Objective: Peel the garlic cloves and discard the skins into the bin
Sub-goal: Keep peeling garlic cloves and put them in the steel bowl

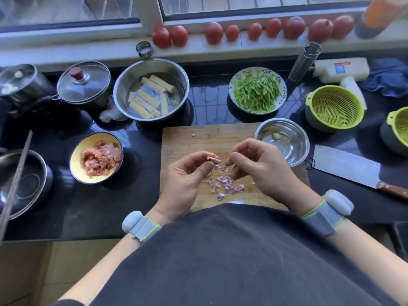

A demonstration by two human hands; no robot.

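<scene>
Above the wooden cutting board (187, 138), my left hand (187, 177) pinches a pale garlic clove (213, 159) between thumb and fingers. My right hand (258, 166) is close beside it with curled fingers, its fingertips near the clove's end; whether they pinch a bit of skin I cannot tell. Several purple garlic skins (225, 185) lie scattered on the board below both hands. A peeled clove (276, 135) lies in the small steel bowl (295, 149) at the board's right corner. No bin is in view.
A cleaver (344, 165) lies right of the board. A yellow bowl of minced meat (97, 157) sits left, a steel bowl of tofu sticks (151, 93) and a plate of green strips (257, 90) behind, green colanders (334, 107) at right, tomatoes (214, 33) on the sill.
</scene>
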